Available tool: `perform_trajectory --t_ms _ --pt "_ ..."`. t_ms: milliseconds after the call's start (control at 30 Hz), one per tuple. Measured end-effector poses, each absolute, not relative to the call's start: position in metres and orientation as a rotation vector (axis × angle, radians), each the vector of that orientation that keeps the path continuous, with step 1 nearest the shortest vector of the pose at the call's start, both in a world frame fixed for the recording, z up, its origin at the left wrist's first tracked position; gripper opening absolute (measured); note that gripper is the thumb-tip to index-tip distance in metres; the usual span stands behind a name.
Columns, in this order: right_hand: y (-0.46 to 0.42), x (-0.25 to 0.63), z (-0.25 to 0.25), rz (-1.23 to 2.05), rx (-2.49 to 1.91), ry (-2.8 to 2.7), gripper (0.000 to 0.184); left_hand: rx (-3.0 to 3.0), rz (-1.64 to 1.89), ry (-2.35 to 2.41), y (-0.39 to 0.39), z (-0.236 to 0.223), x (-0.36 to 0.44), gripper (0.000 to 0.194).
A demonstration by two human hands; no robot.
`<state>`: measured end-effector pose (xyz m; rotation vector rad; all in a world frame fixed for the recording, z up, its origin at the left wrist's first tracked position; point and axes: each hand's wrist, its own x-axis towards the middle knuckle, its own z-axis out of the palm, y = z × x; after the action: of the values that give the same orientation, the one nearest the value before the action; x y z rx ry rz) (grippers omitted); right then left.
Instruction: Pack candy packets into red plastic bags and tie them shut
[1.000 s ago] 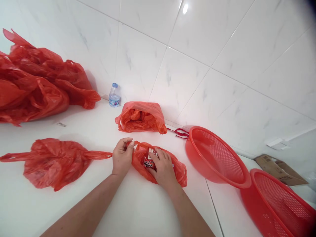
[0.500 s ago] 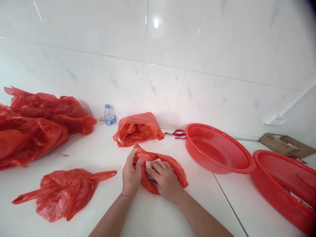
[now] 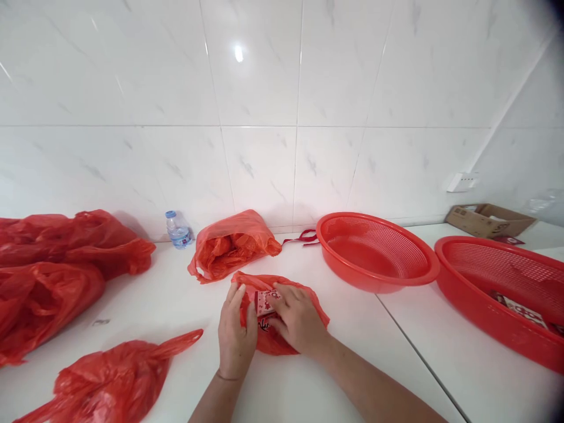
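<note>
A red plastic bag (image 3: 279, 346) lies in front of me, its mouth spread around a flat packet (image 3: 263, 303) with a pink-and-white pattern and dark lettering below it. At the bag's left side, my left hand (image 3: 237, 332) has the bag's edge between thumb and fingers. Fingers of my right hand (image 3: 302, 320) are bent over the packet's right end and hold it, hiding that part. Just behind stands another red plastic bag (image 3: 247, 226), its mouth facing me and stuffed with more red plastic.
A tied red bag (image 3: 114, 376) lies front left, and a heap of red bags (image 3: 88, 247) behind it. A water bottle (image 3: 178, 230) stands by the wall. To the right are red scissors (image 3: 307, 236), a red basket (image 3: 379, 279), a second basket (image 3: 484, 320) holding packets, and a cardboard box (image 3: 489, 222).
The camera view has shifted and tilted. My right hand has moved slightly off the packet, so more of its pattern shows. My left hand stays at the bag's left edge.
</note>
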<state>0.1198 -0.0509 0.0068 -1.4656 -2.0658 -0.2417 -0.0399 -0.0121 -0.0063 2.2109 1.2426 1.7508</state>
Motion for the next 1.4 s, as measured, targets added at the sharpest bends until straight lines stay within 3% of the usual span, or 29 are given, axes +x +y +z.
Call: perform_trajectory --t_ms 200,333,633,867,1000,1100,1200,1400 --pt "-0.059 0.156 0.008 -0.400 -1.747 -1.795 0.043 2.102 1.690 1.281 -0.007 -0.008 -0.043 0.048" --pt "-0.062 0.178 0.011 -0.204 -1.950 -1.718 0.011 2.087 1.671 1.273 -0.008 -0.008 -0.043 0.047" --pt "-0.067 0.198 0.070 0.181 -1.579 -1.111 0.039 1.955 1.735 1.293 -0.013 0.004 -0.046 0.047" --pt "-0.104 0.210 0.109 0.497 -1.374 -0.987 0.033 1.689 1.793 1.057 -0.029 0.080 -0.053 0.053" --pt "-0.126 0.223 0.132 0.405 -1.191 -0.940 0.032 1.548 1.880 0.940 -0.040 0.130 -0.056 0.051" --pt "-0.143 0.234 0.133 0.294 -1.172 -1.039 0.032 1.604 1.787 0.894 -0.050 0.143 -0.062 0.049" --pt "-0.162 0.245 0.116 0.344 -1.207 -1.135 0.041 1.679 1.668 0.939 -0.059 0.131 -0.076 0.047" --pt "-0.183 0.254 0.061 0.727 -1.241 -1.226 0.084 1.625 1.356 1.128 -0.065 0.079 -0.090 0.052"
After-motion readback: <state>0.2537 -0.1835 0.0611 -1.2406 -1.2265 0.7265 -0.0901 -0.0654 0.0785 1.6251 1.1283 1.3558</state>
